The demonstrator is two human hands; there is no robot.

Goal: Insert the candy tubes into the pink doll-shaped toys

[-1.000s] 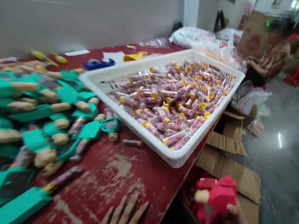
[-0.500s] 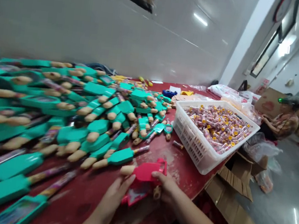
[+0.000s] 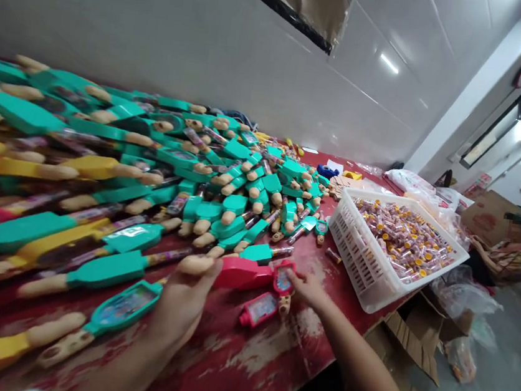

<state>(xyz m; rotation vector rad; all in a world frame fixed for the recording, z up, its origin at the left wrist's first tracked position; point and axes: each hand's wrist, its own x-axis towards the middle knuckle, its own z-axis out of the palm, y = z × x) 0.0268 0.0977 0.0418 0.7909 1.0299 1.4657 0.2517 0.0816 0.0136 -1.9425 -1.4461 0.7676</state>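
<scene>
Left hand (image 3: 183,299), lower center: fingers together, curled around the tan end of a red plastic toy (image 3: 242,274). Right hand (image 3: 305,288), just right of center: fingers together, pinching the small framed window at the toy's other end. Toy sits between the hands, center of frame. A second red toy (image 3: 259,309) lies window up on the worn red table (image 3: 242,360), just below the first and near the right hand. Heap of teal, yellow and red toys (image 3: 115,270) fills the left half, right beside the left hand. White plastic crate (image 3: 359,271) of capped candy tubes (image 3: 401,240) stands right of center. Seated co-worker (image 3: 511,262) at far right, well apart.
</scene>
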